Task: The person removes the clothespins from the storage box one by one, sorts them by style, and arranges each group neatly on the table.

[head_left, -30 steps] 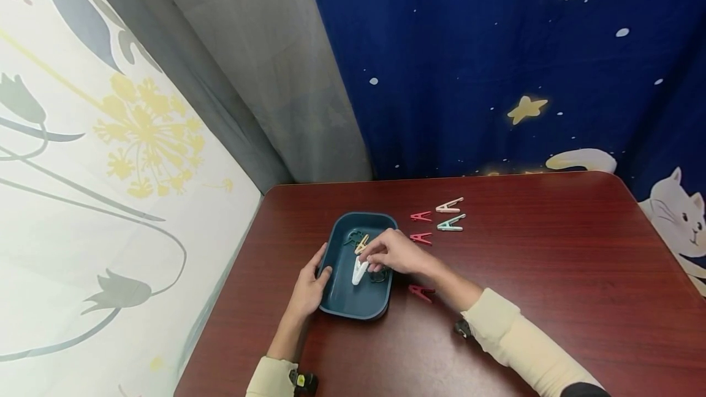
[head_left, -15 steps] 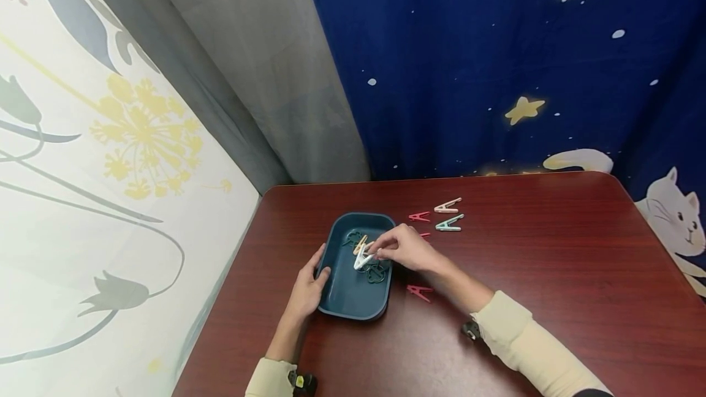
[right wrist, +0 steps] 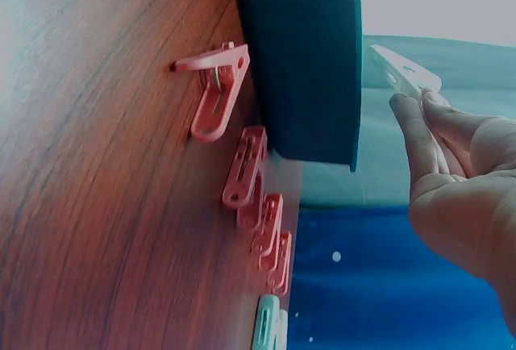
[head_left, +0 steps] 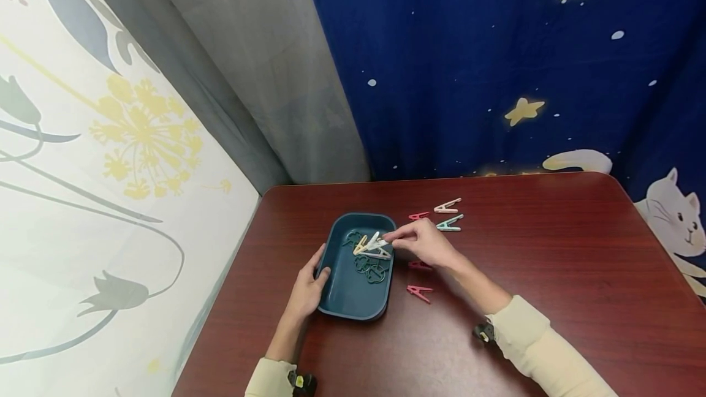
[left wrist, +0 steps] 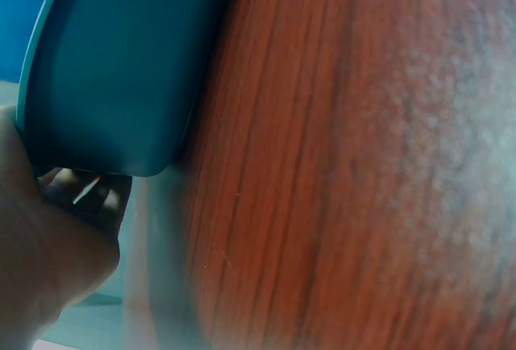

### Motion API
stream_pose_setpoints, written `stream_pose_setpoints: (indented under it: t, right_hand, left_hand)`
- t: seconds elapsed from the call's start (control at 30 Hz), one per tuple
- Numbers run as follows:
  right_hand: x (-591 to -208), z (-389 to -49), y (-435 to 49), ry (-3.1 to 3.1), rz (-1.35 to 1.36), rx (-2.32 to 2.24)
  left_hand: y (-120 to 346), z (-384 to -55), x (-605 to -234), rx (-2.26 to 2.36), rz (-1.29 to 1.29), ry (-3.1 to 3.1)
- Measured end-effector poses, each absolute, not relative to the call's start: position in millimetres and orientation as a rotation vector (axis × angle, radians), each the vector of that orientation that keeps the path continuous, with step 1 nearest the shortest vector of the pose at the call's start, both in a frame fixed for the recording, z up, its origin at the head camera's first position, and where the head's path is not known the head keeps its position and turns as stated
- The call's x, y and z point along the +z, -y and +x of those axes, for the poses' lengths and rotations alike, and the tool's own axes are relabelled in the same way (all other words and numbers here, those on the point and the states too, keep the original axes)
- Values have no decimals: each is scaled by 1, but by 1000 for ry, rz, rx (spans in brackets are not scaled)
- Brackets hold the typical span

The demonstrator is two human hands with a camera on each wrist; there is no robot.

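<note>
My left hand (head_left: 307, 288) grips the left side of a dark blue-green tray (head_left: 351, 302), with the thumb over the rim and the fingers outside, partly hidden in the left wrist view. A white clothespin (head_left: 375, 241) is pinched between the thumb and fingertips of my right hand (head_left: 427, 242), above the tray's right side. In the right wrist view this clothespin (right wrist: 407, 72) is clear of the tray wall (right wrist: 302, 60). Inside the tray lie a yellow clothespin (head_left: 360, 245), a pale clothespin (head_left: 382, 254) and dark green outline-shaped pieces (head_left: 375, 273).
Right of the tray on the red-brown table (head_left: 524, 262) lie several red clothespins (head_left: 419, 291), a mint clothespin (head_left: 451, 223) and a cream clothespin (head_left: 448, 206). My right hand partly covers this area in the head view. A blue curtain (head_left: 469, 66) hangs behind the table.
My right hand has moved right and slightly away from me, lifting the white clothespin from the tray's middle toward its right rim. My left hand has stayed on the tray.
</note>
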State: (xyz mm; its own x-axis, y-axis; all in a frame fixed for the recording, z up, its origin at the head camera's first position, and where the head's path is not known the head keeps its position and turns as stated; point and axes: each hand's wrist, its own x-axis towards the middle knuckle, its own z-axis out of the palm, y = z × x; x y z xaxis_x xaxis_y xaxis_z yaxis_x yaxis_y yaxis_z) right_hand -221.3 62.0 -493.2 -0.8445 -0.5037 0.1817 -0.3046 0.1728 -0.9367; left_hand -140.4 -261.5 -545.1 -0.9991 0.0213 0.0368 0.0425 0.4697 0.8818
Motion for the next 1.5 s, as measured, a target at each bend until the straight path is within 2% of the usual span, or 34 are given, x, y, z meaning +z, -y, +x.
stream_pose_setpoints:
  t: [0.7, 1.1, 1.5]
  right_hand:
    - [-505, -224, -127, -2262, -406, -1862]
    - [-522, -222, -163, -2143, -345, -2016]
    - [-538, -230, -192, -2406, -335, -1833]
  left_hand:
    - [260, -140, -546, -1602, -59, 2666]
    - [261, -140, -546, -1607, -61, 2668]
    - [260, -141, -547, -1643, -64, 2643]
